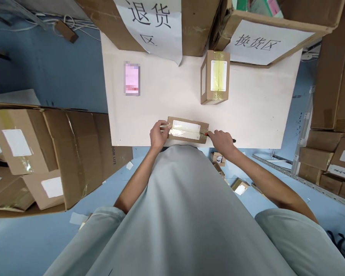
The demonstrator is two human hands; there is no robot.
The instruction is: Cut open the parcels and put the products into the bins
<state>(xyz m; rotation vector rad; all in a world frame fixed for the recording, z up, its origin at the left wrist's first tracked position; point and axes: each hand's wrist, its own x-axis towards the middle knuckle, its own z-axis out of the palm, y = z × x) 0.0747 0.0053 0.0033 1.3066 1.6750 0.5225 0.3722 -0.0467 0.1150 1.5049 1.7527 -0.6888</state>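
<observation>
A small taped cardboard box (172,137) with a white label lies near the front edge of the table, tilted slightly down to the right. My left hand (158,135) grips its left end, fingers curled and pressed against the tape there. Closed in my right hand (222,142) is a slim black-and-red box cutter (234,140). Its front end meets the right end of the box, at the tape seam; the blade is too small to make out. Behind the box, a taller taped carton (220,97) stands on the table.
Two large open cartons with paper signs (163,34) (261,44) stand at the table's back edge. A pinkish blurred rectangle (132,79) lies on the white table (166,88) at left. A big carton of parcels (77,153) is at left, stacked boxes (316,155) at right.
</observation>
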